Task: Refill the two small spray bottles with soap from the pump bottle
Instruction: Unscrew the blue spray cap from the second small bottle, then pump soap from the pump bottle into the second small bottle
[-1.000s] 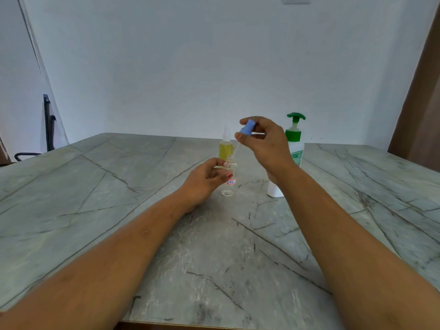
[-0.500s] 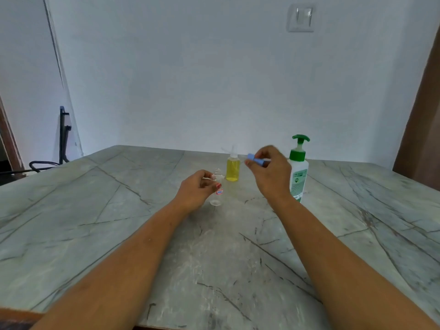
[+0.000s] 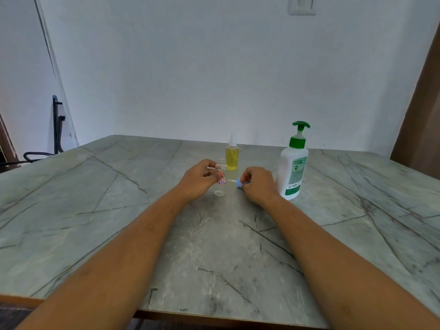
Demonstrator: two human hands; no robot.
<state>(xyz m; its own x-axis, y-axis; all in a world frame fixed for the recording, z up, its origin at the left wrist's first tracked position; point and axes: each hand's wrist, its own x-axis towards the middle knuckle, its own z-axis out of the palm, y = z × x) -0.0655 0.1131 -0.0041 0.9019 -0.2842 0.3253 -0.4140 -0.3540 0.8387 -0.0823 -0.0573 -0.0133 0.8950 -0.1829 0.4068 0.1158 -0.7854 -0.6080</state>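
Left of the pump bottle, left hand grips the spray bottle upright for filling; right hand pinches its cap.

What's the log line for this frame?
left hand grips clear bottle, uncapped | right hand pinches blue spray cap | pump bottle untouched | yellow bottle capped

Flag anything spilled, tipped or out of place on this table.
Nothing spilled or tipped. Only the small clear plastic spray bottle gripped by the left hand is open, its threaded neck bare; the right hand pinches its blue spray head beside it. The yellow-filled spray bottle and white pump bottle stand upright.
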